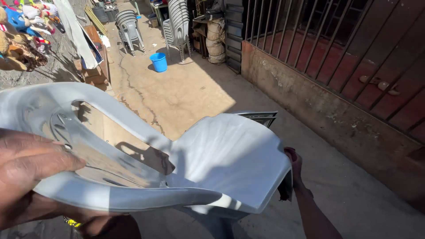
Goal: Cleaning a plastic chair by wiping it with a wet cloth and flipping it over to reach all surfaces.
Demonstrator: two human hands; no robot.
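Fingers of the left hand [31,170] press closed on the grey plastic chair [177,163]; right hand [293,166] curls around its far edge. Held aloft between them, it could slip and drop onto the concrete floor [363,208].

Two hands are in view, a left hand [31,170] near left and a right hand [294,161] near right, and they hold one grey plastic chair [221,155]. Far off stand two stacks of grey chairs [177,22] and one blue bucket [158,62]. One heap of stuffed toys [22,31] lies far left.
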